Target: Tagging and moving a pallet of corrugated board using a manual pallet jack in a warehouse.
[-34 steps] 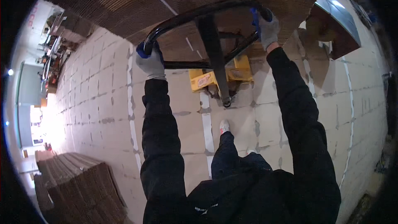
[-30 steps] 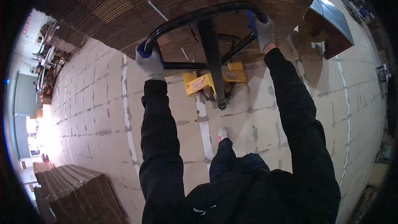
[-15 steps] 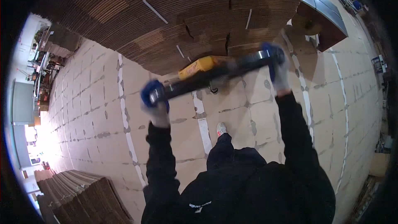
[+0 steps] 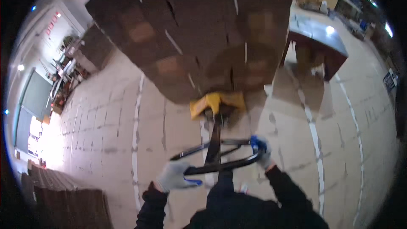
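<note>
A black loop handle [image 4: 220,161] of a yellow pallet jack [image 4: 217,101] lies low in front of me. My left hand [image 4: 174,176], in a white and blue glove, grips the handle's left end. My right hand [image 4: 262,150], gloved the same way, grips its right end. The jack carries a tall stack of flat brown cardboard [image 4: 199,34] that fills the upper middle of the view. My dark sleeves and body show at the bottom edge.
Cardboard sheets cover the floor [image 4: 106,135], marked with white lines. A dark table [image 4: 316,44] stands at the right behind the stack. Another cardboard pile [image 4: 63,199] sits at the lower left. Shelves and clutter line the far left wall.
The handle has swung down from high and far to low and near, my arms have bent in with it, and the view has tipped up to show the whole stack.
</note>
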{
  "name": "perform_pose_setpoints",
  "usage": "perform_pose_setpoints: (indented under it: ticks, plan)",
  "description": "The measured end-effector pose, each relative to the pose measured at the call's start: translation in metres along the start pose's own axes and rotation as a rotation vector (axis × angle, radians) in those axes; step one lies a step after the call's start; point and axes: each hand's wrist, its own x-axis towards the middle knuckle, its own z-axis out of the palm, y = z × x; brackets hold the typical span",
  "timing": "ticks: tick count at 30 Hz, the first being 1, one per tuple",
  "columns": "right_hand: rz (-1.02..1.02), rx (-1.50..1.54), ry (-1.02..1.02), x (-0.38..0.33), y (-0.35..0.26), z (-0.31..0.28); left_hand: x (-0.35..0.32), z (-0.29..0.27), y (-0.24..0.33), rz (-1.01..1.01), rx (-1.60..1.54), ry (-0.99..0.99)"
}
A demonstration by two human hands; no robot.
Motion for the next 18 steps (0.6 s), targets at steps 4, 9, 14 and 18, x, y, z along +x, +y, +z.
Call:
perform_pose_setpoints:
  ticks: [4,9,14,18]
  plan:
    - [0.429,0.518,0.313,0.021,0.003,0.004,0.005,0.023,0.042,-0.183,0.314,-0.089]
    - [-0.028,-0.533,-0.568,0.012,-0.088,-0.07,-0.03,0.074,0.026,-0.121,0.401,-0.009]
    - [-0.375,-0.461,-1.094,-0.026,-0.173,-0.051,-0.079,0.155,0.018,-0.065,0.327,0.04]
    - [0.04,-0.639,-1.485,-0.09,-0.171,-0.013,-0.109,0.204,0.029,-0.161,0.156,-0.141]
